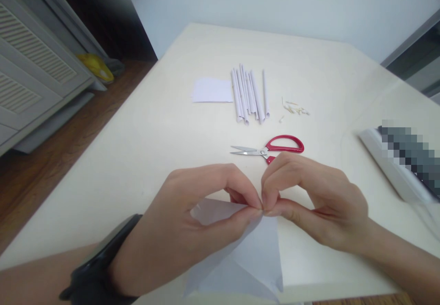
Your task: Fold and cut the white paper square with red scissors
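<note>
Near the table's front edge, my left hand (206,213) pinches the top edge of a white sheet of paper (247,264) between thumb and forefinger. My right hand (309,199) pinches the same edge close by, so the fingertips of both hands meet. Below them the paper hangs down with creases across it, and part of it is hidden behind my left hand. Just beyond my right hand lies a pair of scissors (263,151) with red handles, blades slightly apart and pointing left; one handle is mostly covered by my fingers.
Several rolled white paper tubes (249,92) lie beside a stack of white paper (212,89). Small short sticks (294,108), pale and yellowish, are scattered right of the tubes. A white device (388,167), partly blurred out, sits at the right on the table (137,149).
</note>
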The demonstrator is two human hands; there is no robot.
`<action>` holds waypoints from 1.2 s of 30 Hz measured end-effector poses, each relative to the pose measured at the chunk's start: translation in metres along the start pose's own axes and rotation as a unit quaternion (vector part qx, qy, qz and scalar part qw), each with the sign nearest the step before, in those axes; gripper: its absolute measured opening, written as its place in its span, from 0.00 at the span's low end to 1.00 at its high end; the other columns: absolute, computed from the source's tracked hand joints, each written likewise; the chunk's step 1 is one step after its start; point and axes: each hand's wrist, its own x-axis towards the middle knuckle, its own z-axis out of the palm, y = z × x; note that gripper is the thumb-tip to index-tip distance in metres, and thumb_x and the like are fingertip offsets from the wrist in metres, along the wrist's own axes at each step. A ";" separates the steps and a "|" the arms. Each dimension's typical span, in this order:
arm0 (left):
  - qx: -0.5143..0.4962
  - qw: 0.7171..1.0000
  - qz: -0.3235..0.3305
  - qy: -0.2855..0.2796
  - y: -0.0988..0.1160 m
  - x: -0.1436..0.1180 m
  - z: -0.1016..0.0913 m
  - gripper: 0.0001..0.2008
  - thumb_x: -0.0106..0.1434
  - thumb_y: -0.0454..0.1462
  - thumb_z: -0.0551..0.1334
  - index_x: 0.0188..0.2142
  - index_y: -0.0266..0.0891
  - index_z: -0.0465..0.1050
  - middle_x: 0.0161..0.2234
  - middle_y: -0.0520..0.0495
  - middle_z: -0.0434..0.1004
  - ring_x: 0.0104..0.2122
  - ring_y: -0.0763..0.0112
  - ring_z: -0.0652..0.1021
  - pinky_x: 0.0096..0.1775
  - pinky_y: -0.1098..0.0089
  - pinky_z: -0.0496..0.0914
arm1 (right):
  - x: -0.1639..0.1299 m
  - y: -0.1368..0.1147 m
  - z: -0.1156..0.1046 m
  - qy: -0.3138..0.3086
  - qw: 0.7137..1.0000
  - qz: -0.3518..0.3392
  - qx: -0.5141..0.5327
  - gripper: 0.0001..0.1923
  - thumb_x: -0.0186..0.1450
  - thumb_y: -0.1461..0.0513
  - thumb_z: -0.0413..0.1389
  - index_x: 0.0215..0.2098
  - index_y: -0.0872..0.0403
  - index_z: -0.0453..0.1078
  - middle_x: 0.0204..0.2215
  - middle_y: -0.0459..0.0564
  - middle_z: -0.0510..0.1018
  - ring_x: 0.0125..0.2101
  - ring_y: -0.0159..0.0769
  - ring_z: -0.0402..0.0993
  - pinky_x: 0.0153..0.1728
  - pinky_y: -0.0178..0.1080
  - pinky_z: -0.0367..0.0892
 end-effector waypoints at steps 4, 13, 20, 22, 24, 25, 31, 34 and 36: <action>0.002 1.000 0.005 0.000 0.000 -0.001 -0.001 0.06 0.58 0.28 0.62 0.30 0.40 0.73 0.29 0.56 0.79 0.30 0.79 0.77 0.36 0.81 0.70 | 0.000 0.000 0.001 -0.005 1.000 -0.001 -0.003 0.03 0.66 0.68 0.55 0.34 0.60 0.69 0.30 0.48 0.74 0.32 0.30 0.69 0.34 0.34 0.67; 0.002 1.000 -0.013 -0.005 0.003 0.001 -0.001 0.04 0.58 0.29 0.63 0.30 0.40 0.73 0.28 0.55 0.78 0.29 0.76 0.77 0.34 0.78 0.70 | -0.002 0.002 0.005 0.001 0.999 -0.015 -0.035 0.03 0.66 0.70 0.53 0.33 0.59 0.66 0.30 0.47 0.72 0.31 0.31 0.67 0.33 0.35 0.65; -0.003 0.999 -0.027 -0.027 -0.001 0.001 0.001 0.03 0.58 0.33 0.64 0.32 0.40 0.71 0.30 0.53 0.77 0.31 0.73 0.76 0.35 0.74 0.70 | -0.001 -0.003 0.009 -0.003 0.997 0.007 -0.071 0.06 0.63 0.73 0.51 0.33 0.57 0.63 0.29 0.47 0.69 0.30 0.32 0.65 0.31 0.37 0.64; -0.012 0.999 -0.026 -0.030 -0.004 0.000 0.002 0.02 0.60 0.33 0.63 0.33 0.41 0.70 0.32 0.53 0.76 0.32 0.73 0.76 0.36 0.73 0.70 | -0.002 -0.005 0.010 -0.005 0.997 0.021 -0.078 0.06 0.62 0.72 0.51 0.33 0.57 0.63 0.29 0.47 0.69 0.30 0.32 0.64 0.31 0.37 0.63; -0.028 0.999 -0.032 -0.033 -0.006 -0.001 0.002 0.02 0.61 0.33 0.62 0.34 0.41 0.70 0.32 0.52 0.76 0.33 0.72 0.76 0.37 0.72 0.70 | -0.002 -0.006 0.010 0.003 0.996 0.031 -0.078 0.05 0.63 0.71 0.52 0.33 0.57 0.64 0.28 0.46 0.69 0.29 0.31 0.64 0.30 0.37 0.63; -0.039 0.998 -0.038 -0.034 -0.007 -0.001 0.002 0.02 0.61 0.33 0.62 0.34 0.41 0.69 0.32 0.52 0.76 0.33 0.72 0.76 0.37 0.72 0.70 | -0.002 -0.006 0.009 0.008 0.997 0.031 -0.077 0.04 0.64 0.70 0.53 0.33 0.57 0.65 0.28 0.46 0.69 0.29 0.31 0.65 0.30 0.36 0.63; -0.145 0.986 -0.078 -0.031 -0.003 0.004 -0.002 0.03 0.61 0.32 0.62 0.30 0.40 0.70 0.30 0.52 0.74 0.33 0.73 0.76 0.35 0.75 0.70 | 0.004 0.001 -0.016 0.072 0.969 0.106 -0.213 0.03 0.65 0.67 0.54 0.36 0.54 0.67 0.33 0.47 0.73 0.33 0.34 0.70 0.35 0.37 0.65; -0.177 0.981 -0.080 -0.015 -0.001 0.005 -0.003 0.03 0.60 0.32 0.64 0.30 0.40 0.71 0.29 0.51 0.75 0.32 0.72 0.76 0.34 0.74 0.70 | 0.000 0.015 -0.031 0.011 0.908 0.198 -0.369 0.05 0.64 0.66 0.54 0.39 0.53 0.67 0.40 0.51 0.73 0.36 0.41 0.71 0.35 0.42 0.65; -0.191 0.979 -0.076 -0.007 -0.001 0.005 -0.003 0.04 0.60 0.32 0.64 0.29 0.40 0.71 0.29 0.51 0.76 0.32 0.72 0.77 0.33 0.74 0.70 | -0.004 0.025 -0.038 -0.042 0.866 0.240 -0.436 0.07 0.63 0.63 0.55 0.40 0.55 0.67 0.41 0.55 0.72 0.38 0.47 0.71 0.34 0.45 0.66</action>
